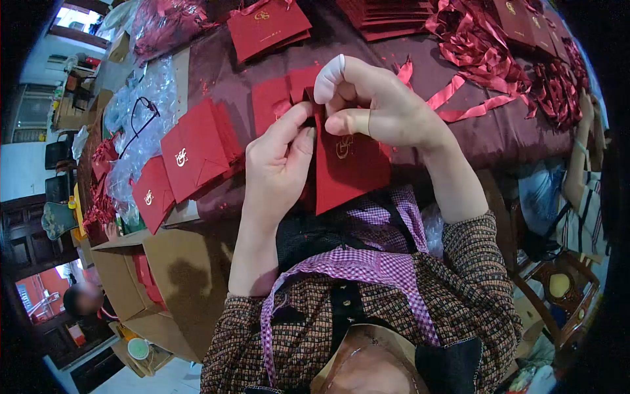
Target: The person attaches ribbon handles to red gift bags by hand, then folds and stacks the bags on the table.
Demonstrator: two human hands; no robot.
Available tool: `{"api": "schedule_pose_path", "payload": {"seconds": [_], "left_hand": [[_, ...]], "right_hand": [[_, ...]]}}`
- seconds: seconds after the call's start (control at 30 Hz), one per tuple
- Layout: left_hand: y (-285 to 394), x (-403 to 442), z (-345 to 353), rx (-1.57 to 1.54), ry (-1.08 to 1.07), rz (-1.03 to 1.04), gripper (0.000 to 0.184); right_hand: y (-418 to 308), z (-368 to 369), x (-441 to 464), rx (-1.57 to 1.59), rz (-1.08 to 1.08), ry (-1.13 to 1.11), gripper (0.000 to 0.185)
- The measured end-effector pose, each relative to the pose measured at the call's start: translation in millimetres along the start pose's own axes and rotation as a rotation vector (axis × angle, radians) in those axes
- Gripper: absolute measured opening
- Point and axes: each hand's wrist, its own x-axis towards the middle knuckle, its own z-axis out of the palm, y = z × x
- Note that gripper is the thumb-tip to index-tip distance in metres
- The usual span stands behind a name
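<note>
A red paper bag (pixel 351 174) with a gold emblem hangs between my two hands in the head view, at the near edge of the cloth-covered table. My left hand (pixel 279 161) pinches the bag's upper left edge between thumb and fingers. At the upper right of the same bag, my right hand (pixel 377 105) is closed on its top edge, with a white cover on one finger. Behind my left hand another red bag (pixel 266 98) lies on the dark red cloth (pixel 220 72). What the fingertips grip at the bag's top is partly hidden.
Red bags (pixel 197 154) stand at left beside clear plastic wrap (pixel 167 85) and glasses (pixel 141 118). An open cardboard box (pixel 187 276) sits below them. Stacked bags (pixel 387 16) and red ribbons (pixel 476 59) lie at the back. Other people are at the far left and right.
</note>
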Motion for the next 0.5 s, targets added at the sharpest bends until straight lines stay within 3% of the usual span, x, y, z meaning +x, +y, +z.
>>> {"api": "schedule_pose_path", "payload": {"seconds": [0.03,0.1,0.23,0.3,0.33,0.4,0.43,0.5], "left_hand": [[-2.9,1.5,-0.8,0.0,0.002,0.001,0.027],[-11.0,5.7,-3.4,0.212,0.001,0.203,0.018],[-11.3,4.7,-3.9,0.157,0.031,0.162,0.014],[-4.5,4.1,-7.6,0.171,-0.022,0.108,0.011],[-1.8,4.9,-7.3,0.171,-0.025,0.106,0.011],[2.5,5.8,-7.1,0.226,-0.044,0.095,0.011],[3.0,5.9,-6.1,0.227,-0.045,0.095,0.011],[4.1,6.1,-1.7,0.022,0.012,0.017,0.009]], "right_hand": [[-1.5,-1.6,-0.2,0.02,0.021,-0.017,0.025],[-3.1,-3.2,0.4,0.039,0.038,-0.032,0.025],[-13.2,-4.9,-0.7,-0.012,0.037,-0.047,0.032],[-24.8,-11.0,-0.4,-0.293,0.017,-0.18,0.041],[-17.6,-11.0,0.0,-0.299,-0.121,-0.184,0.043],[-19.6,-13.9,3.7,-0.325,-0.093,-0.241,0.034],[-14.0,-11.2,5.8,-0.377,-0.222,-0.171,0.024],[-19.3,-8.7,8.7,-0.436,-0.147,-0.172,0.021]]}}
